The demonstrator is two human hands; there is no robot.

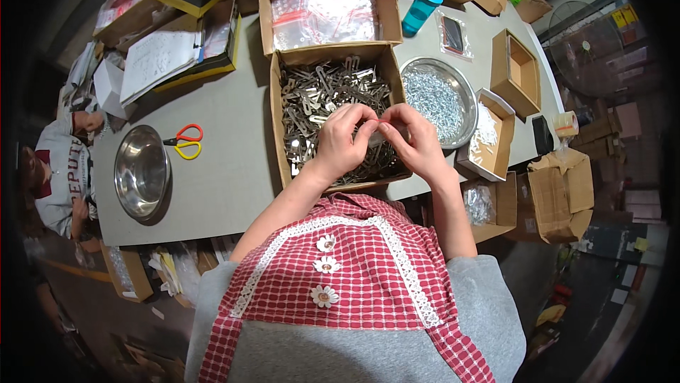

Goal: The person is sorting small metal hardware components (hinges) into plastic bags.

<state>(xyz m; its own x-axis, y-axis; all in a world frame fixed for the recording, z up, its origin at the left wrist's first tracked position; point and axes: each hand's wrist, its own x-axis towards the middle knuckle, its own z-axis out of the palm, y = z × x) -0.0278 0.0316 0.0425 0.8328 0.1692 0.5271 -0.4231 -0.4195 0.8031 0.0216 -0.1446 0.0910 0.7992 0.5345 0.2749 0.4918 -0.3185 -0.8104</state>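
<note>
If the pinch is loosened, the small piece of translucent film, apparently plastic (376, 139), could be dropped among the grey, slotted metal clips (303, 122) below it and be hard to pick out. Small silver metal fasteners (432, 103) could be spilled onto the tabletop (219, 195) if the round steel bowl (465, 91) were knocked by an outward swing of the right hand (416, 143).

Both forearms are angled inward, and the left hand (345, 138) and its partner are brought together above the open brown cardboard box (277, 138). The fingers are narrowly pinched, thumbs against forefingers, at the film; their exact grip cannot be told.
</note>
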